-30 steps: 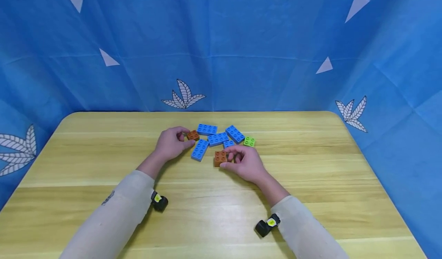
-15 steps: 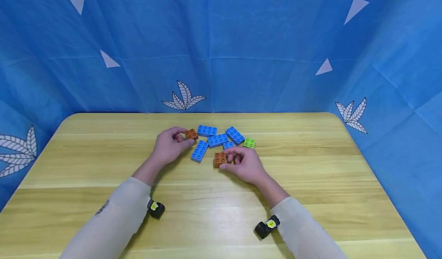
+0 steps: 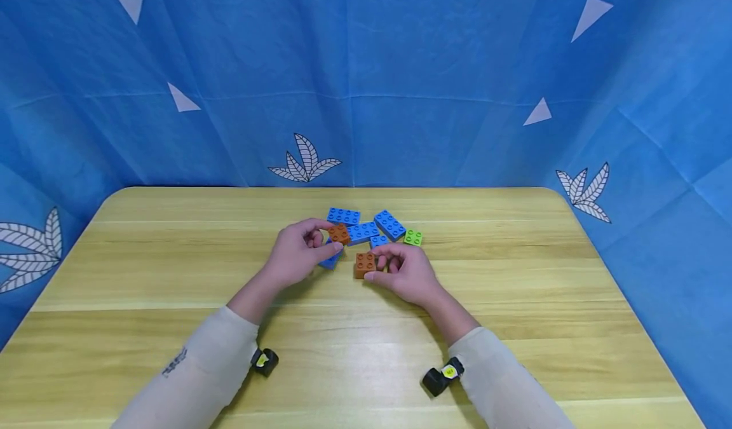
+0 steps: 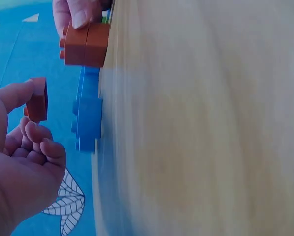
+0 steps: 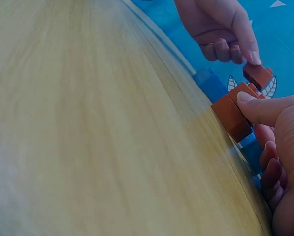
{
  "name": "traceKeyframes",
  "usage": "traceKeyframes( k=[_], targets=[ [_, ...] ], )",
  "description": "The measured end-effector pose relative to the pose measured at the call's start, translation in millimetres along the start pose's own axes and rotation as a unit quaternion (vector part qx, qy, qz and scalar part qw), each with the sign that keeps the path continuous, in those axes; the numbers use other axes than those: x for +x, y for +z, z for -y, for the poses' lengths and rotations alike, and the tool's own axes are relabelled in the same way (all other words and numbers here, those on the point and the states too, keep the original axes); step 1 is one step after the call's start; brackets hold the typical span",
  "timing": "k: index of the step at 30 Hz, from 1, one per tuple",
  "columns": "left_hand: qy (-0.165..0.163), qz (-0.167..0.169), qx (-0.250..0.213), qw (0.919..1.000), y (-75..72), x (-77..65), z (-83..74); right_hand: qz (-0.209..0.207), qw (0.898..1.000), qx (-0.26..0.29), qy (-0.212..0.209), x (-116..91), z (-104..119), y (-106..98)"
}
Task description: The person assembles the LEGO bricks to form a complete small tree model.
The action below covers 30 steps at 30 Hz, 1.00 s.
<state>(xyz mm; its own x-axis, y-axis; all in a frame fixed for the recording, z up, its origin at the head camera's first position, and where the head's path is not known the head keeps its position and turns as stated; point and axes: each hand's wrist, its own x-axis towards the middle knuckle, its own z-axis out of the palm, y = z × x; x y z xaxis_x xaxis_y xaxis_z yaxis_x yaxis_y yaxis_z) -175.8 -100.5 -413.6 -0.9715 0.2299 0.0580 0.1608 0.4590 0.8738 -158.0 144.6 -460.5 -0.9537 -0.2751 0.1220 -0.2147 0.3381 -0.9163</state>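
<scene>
My left hand [image 3: 297, 254] pinches a small brown toy building brick [image 3: 338, 233] between thumb and finger. In the left wrist view this brick [image 4: 37, 99] hangs in the air, apart from everything else. My right hand [image 3: 408, 270] grips a stack of two brown bricks [image 3: 365, 266] standing on the table; the seam between them shows in the right wrist view, with the thumb on the upper brick [image 5: 244, 94]. The left brick is a little to the left of the stack. Beneath my left hand, a long blue brick [image 3: 330, 261] is partly hidden.
Behind the hands lie more blue bricks: one at the back [image 3: 344, 216], one in the middle [image 3: 363, 232], one slanted [image 3: 390, 225] and a small one [image 3: 379, 242]. A lime green brick [image 3: 413, 237] is at their right. A blue curtain [image 3: 434, 98] hangs behind the wooden table [image 3: 515, 270].
My left hand has lifted the single brown brick from the table's left side and carried it right, over the blue bricks. The right hand and its stack have stayed in place.
</scene>
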Motion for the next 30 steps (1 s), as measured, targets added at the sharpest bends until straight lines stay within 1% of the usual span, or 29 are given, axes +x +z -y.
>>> traceKeyframes(
  k=[5, 10, 15, 21, 26, 30],
  targets=[
    [0.019, 0.033, -0.006, 0.9993, 7.9, -2.7, -4.6, 0.001, 1.0, -0.005, -0.001, 0, 0, 0],
    [0.023, 0.062, -0.011, 0.9978, 15.5, -4.0, -7.8, 0.002, 1.0, -0.011, -0.009, 0, 0, -1],
    [0.034, 0.085, -0.009, 0.9958, 19.8, -3.9, -10.4, 0.001, 1.0, -0.019, -0.012, 0, -1, 0],
    [0.041, 0.107, -0.001, 0.9935, 21.7, -2.9, -12.1, 0.005, 1.0, -0.019, -0.01, 1, -1, -1],
    [0.043, 0.122, 0.012, 0.9915, 23.0, -2.2, -11.3, 0.009, 0.999, -0.018, -0.025, 2, -3, -2],
    [0.049, 0.128, 0.018, 0.9904, 23.9, -2.5, -12.4, 0.009, 0.999, -0.013, -0.031, 2, -4, -1]
  ],
)
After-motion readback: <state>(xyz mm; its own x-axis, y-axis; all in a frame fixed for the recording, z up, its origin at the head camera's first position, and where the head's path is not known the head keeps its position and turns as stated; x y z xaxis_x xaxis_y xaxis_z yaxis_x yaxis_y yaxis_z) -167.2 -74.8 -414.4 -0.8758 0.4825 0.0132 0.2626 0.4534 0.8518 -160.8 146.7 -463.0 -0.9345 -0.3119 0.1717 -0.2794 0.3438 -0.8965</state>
